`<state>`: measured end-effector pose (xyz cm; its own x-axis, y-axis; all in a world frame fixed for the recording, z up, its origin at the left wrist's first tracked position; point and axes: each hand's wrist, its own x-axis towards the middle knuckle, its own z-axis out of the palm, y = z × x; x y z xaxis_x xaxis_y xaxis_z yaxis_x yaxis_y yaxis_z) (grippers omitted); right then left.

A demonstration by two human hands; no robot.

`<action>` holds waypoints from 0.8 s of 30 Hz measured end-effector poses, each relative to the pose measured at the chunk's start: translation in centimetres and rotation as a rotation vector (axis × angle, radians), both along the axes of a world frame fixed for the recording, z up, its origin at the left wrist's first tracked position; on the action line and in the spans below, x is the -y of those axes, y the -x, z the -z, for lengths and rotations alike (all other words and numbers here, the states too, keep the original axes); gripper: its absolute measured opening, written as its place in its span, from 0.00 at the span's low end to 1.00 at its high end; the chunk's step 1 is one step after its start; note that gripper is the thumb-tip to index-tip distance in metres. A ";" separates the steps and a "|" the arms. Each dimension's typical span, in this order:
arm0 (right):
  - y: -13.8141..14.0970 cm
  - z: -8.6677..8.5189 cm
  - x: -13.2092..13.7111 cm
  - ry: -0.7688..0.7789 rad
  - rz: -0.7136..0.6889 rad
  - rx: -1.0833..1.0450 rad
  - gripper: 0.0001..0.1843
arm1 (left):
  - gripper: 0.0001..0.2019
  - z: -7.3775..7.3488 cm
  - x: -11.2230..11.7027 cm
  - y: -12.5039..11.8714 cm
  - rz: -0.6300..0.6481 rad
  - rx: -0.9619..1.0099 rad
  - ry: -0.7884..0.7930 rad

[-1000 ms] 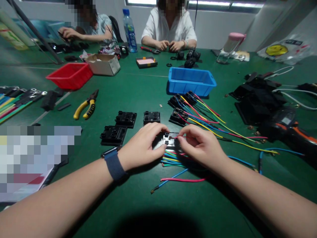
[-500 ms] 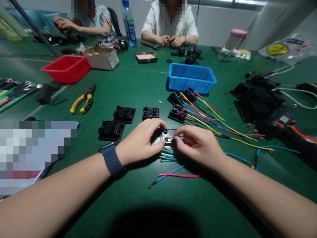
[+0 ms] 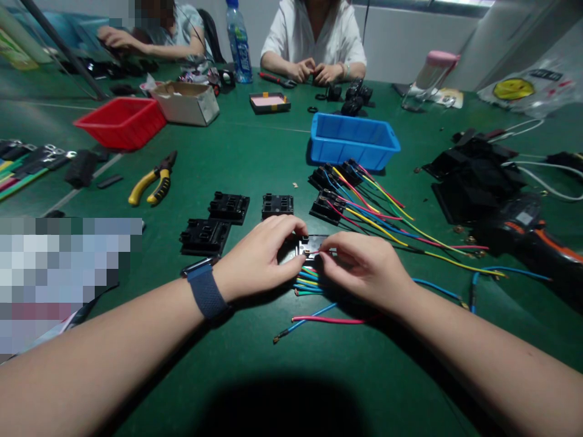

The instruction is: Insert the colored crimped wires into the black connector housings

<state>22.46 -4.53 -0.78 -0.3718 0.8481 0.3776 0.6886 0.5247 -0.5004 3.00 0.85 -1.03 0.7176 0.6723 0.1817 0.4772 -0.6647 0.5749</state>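
My left hand [image 3: 262, 252] grips the left side of a small black plastic module [image 3: 312, 241], its thumb and forefinger around the edge. From the right, my right hand [image 3: 367, 261] pinches a thin red wire [image 3: 314, 252], whose tip lies over the module's face. Whether that tip sits in a slot is too small to tell. Below the module lies a bundle of coloured wires [image 3: 307, 282], partly under my right hand. Nearer to me are a loose red wire [image 3: 337, 320] and a blue wire with a metal terminal [image 3: 291, 329].
Several black modules [image 3: 204, 235] stand left of my hands. Wired modules [image 3: 328, 206] trail leads to the right. Beyond are a blue bin [image 3: 355, 142], red bin [image 3: 122, 124] and yellow-handled pliers [image 3: 152, 181]. A power tool [image 3: 523, 227] lies right. Two people sit across the table.
My hands keep nearly the same pose on the module and the red wire. The view has shifted very slightly. Across the table, one person's fingers have lifted a little.
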 end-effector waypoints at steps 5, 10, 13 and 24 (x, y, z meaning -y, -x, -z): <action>0.0 0.1 0.0 0.002 -0.008 0.014 0.04 | 0.13 0.0 0.1 0.1 0.007 0.004 0.001; -0.1 0.0 0.0 -0.010 -0.030 0.044 0.04 | 0.11 -0.1 0.0 0.1 0.003 0.010 0.030; -0.2 0.0 0.1 -0.025 -0.045 0.076 0.05 | 0.11 -0.1 -0.1 0.1 -0.007 0.011 0.046; -0.1 0.0 0.1 -0.007 -0.051 0.098 0.05 | 0.09 -0.3 -0.2 -0.1 -0.042 0.032 0.160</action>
<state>22.61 -4.64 -0.76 -0.4497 0.8245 0.3435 0.7062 0.5637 -0.4284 3.11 1.10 -0.71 0.6840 0.7237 0.0923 0.4822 -0.5434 0.6872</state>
